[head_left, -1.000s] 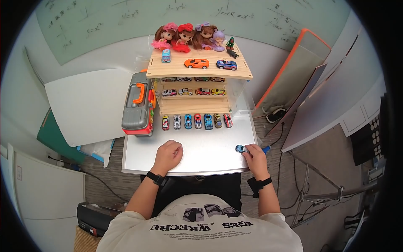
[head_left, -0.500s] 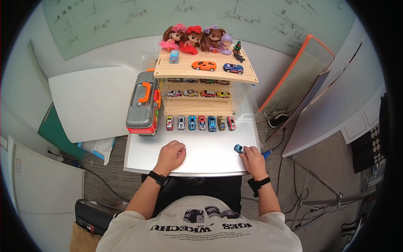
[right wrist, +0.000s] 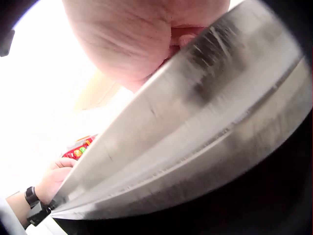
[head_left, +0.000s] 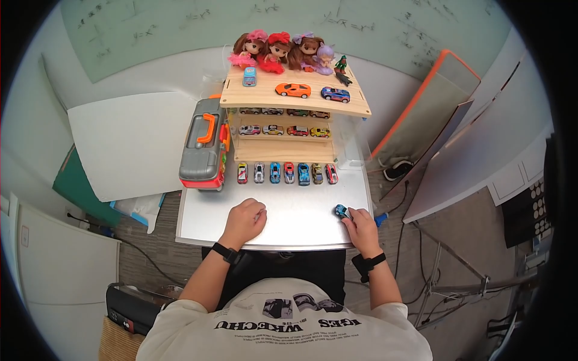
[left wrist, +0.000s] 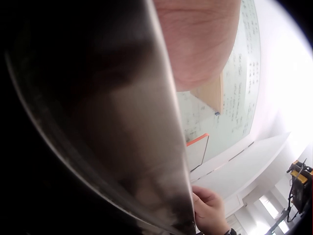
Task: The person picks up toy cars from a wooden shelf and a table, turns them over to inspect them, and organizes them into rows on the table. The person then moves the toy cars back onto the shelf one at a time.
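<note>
In the head view a small blue toy car [head_left: 341, 210] is at the table's right side, pinched by the fingers of my right hand [head_left: 362, 231]. My left hand [head_left: 245, 221] rests on the table at the left with its fingers curled loosely and nothing visible in it. Several toy cars stand in a row behind the hands, among them a blue one [head_left: 303, 174] and a silver one [head_left: 259, 172]. Both wrist views show mostly the table's metal edge and a palm; the car is hidden there.
A wooden shelf [head_left: 283, 150] with toy cars on its tiers stands at the back, with dolls [head_left: 274, 53] and an orange car [head_left: 293, 90] on top. Left of it lies a grey toolbox [head_left: 203, 147] with an orange handle. The silver table [head_left: 289, 225] ends just before the body.
The blue car in my right hand has turned and shifted slightly. My left hand stays at its place on the table. The head view has shifted a little.
</note>
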The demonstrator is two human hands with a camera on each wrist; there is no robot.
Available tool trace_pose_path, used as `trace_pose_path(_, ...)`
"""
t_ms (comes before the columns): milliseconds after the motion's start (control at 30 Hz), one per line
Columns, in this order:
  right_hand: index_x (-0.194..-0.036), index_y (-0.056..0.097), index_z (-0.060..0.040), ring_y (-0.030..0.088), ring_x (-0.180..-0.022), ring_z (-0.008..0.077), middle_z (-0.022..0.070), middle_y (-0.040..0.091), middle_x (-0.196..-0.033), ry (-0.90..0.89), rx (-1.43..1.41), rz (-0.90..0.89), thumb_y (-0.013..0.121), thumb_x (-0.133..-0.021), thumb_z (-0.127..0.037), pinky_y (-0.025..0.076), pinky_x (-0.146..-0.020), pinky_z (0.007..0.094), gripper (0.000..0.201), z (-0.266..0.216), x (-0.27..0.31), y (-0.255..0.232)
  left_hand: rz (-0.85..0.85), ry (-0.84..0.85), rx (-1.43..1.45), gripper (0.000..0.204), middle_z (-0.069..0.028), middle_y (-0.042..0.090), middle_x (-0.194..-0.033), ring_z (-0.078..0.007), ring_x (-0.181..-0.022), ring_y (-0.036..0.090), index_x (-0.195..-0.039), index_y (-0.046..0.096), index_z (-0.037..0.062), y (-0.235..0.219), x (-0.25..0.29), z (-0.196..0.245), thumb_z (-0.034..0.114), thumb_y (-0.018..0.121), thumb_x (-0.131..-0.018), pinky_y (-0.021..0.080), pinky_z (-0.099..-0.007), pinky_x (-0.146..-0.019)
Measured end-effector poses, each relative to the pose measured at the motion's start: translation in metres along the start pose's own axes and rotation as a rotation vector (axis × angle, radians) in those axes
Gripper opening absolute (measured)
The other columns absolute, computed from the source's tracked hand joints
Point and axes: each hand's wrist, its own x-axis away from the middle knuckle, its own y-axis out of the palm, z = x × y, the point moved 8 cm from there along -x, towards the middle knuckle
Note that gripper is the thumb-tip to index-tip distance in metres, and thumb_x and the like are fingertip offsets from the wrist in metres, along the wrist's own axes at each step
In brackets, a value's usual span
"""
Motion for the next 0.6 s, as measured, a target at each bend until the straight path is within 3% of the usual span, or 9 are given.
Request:
trace_pose_path(267, -0.116, 0.071, 0.0019, 0.070, -0.082, 0.0367, 0.0166, 0.068, -0.096, -0.060, 0.176, 0.063, 0.076, -0.094, -0.018, 0.057, -0.070, 0.0431, 0.030, -0.004, 0.001, 0.001, 0.004, 0.015, -0.017, 0.004, -0.0113, 0.069, -0.085, -0.0332, -0.072, 0.070, -0.089, 0.071, 0.0055, -0.001, -0.001, 0.001, 0.007, 0.072, -0.085, 0.057, -0.0410, -0.064)
trace_pose_path(400, -0.115, 0.071, 0.0020, 0.069, -0.083, 0.0369, 0.0170, 0.068, -0.097, -0.049, 0.081, 0.107, 0.076, -0.094, -0.017, 0.057, -0.071, 0.0430, 0.029, 0.004, 0.000, -0.002, 0.009, 0.010, -0.010, 0.004, -0.0114, 0.069, -0.084, -0.0334, -0.072, 0.070, -0.088, 0.071, 0.0055, -0.002, -0.001, 0.000, 0.007, 0.072, -0.085, 0.057, -0.0411, -0.064)
trace_pose_path(467, -0.115, 0.071, 0.0020, 0.069, -0.084, 0.0367, 0.0173, 0.069, -0.097, 0.036, -0.021, 0.047, 0.076, -0.094, -0.017, 0.057, -0.071, 0.0430, 0.029, 0.011, -0.001, 0.000, 0.009, 0.013, -0.004, 0.004, -0.0117, 0.069, -0.084, -0.0337, -0.071, 0.069, -0.088, 0.071, 0.0054, -0.001, -0.001, 0.001, 0.007, 0.072, -0.085, 0.057, -0.0414, -0.064)
trace_pose_path(600, -0.116, 0.071, 0.0017, 0.069, -0.083, 0.0368, 0.0170, 0.069, -0.098, -0.036, 0.035, 0.082, 0.076, -0.093, -0.017, 0.057, -0.071, 0.0433, 0.030, 0.005, 0.000, -0.002, 0.011, 0.017, -0.010, 0.004, -0.0118, 0.069, -0.084, -0.0337, -0.071, 0.069, -0.088, 0.071, 0.0054, 0.000, -0.001, 0.002, 0.007, 0.072, -0.085, 0.057, -0.0415, -0.063)
